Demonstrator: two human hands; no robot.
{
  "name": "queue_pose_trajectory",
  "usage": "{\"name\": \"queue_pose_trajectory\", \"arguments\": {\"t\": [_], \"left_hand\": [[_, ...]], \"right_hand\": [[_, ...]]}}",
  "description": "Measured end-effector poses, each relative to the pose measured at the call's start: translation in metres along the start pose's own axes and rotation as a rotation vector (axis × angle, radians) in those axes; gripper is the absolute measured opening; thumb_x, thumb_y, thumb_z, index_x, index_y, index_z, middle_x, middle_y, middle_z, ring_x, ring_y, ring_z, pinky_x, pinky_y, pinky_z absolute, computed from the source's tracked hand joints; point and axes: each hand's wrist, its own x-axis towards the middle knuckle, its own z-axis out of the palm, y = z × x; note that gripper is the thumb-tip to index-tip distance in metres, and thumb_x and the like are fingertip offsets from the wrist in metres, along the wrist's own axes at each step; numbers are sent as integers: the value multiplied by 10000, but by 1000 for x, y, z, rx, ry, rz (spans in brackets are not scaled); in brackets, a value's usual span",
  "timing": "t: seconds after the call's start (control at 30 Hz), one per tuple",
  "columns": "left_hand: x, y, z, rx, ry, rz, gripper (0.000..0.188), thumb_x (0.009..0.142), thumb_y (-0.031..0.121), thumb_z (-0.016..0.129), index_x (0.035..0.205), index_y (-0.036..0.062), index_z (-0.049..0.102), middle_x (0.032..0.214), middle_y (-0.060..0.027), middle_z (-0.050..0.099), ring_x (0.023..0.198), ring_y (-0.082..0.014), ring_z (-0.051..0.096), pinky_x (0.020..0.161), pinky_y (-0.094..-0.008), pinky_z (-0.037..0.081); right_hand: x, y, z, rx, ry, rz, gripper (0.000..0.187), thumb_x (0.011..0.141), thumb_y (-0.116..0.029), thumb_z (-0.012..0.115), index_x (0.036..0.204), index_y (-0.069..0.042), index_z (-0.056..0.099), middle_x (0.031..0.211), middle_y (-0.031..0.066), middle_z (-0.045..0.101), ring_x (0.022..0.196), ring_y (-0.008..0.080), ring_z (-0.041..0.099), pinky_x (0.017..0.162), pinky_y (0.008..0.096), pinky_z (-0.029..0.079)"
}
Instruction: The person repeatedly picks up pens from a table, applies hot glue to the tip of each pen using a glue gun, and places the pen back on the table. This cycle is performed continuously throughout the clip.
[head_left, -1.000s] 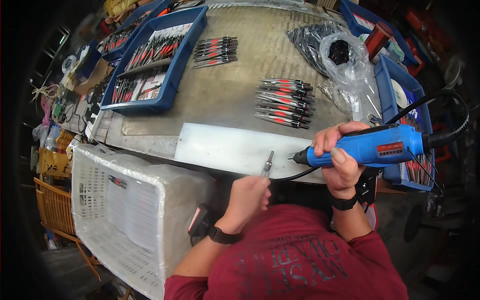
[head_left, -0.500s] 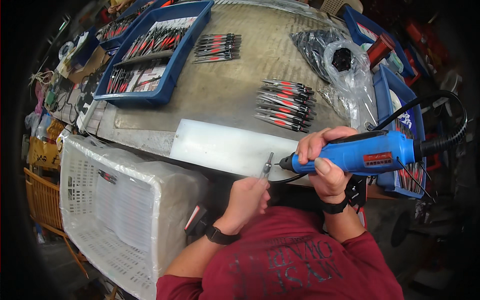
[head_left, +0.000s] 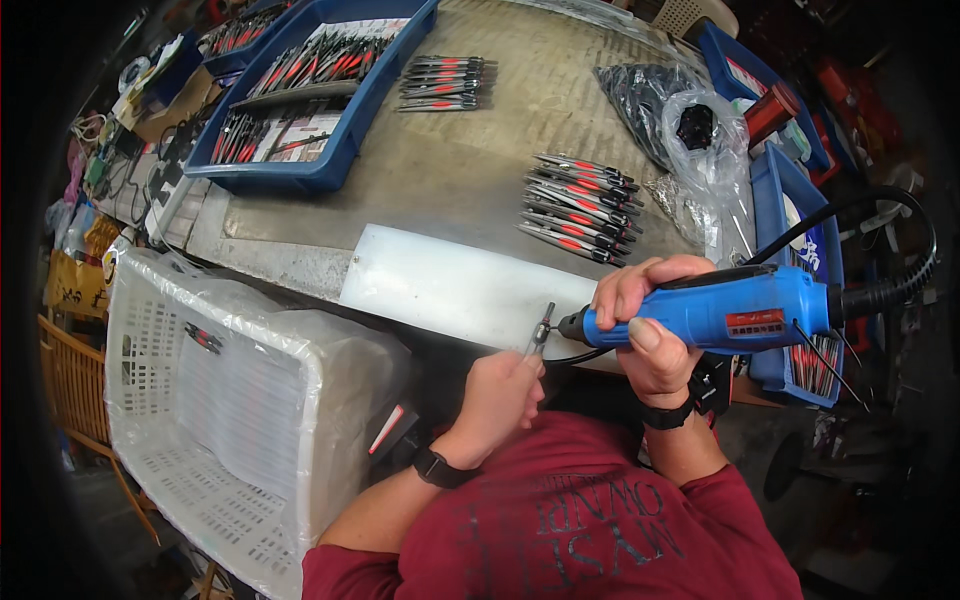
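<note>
My left hand pinches a slim silver-and-black piece, much like a folded drawing compass, with its thin stem pointing up. Its lower part is hidden in my fingers. Wrapped round a blue electric screwdriver, my right hand holds it level, its bit pointing left. The bit's tip reaches the side of the silver piece; whether it sits in a screw is too small to tell. Both hands are over the near edge of a white board. Beyond it lies a row of similar silver, black and red pieces.
A second small row of pieces lies farther back. A blue divided tray holds many more. At left stands a white plastic-lined crate. Clear bags and a blue bin are at right, near the screwdriver's black cable.
The silver piece in my left hand has moved slightly right, up against the screwdriver's bit. My right hand keeps its hold. The whole view has shifted a little.
</note>
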Motion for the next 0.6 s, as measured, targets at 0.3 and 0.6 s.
{"name": "queue_pose_trajectory", "arguments": {"t": [0.3, 0.6], "left_hand": [[0, 0, 0, -5, -6, 4, 206, 920, 179, 494, 798, 21, 547, 578, -14, 525, 416, -59, 439, 362, -191, 352], [-1, 2, 1, -2, 4, 3, 212, 922, 172, 487, 790, 17, 545, 572, -14, 520, 405, -57, 430, 351, -191, 337]], "right_hand": [[0, 2, 0, 16, 4, 13, 515, 695, -55, 686, 1111, -72, 384, 789, 96, 519, 696, 173, 538, 636, 308, 468], [-1, 4, -4, -201, -29, 14, 469, 697, -78, 692, 1075, -51, 415, 803, 90, 528, 689, 168, 537, 636, 307, 463]]}}
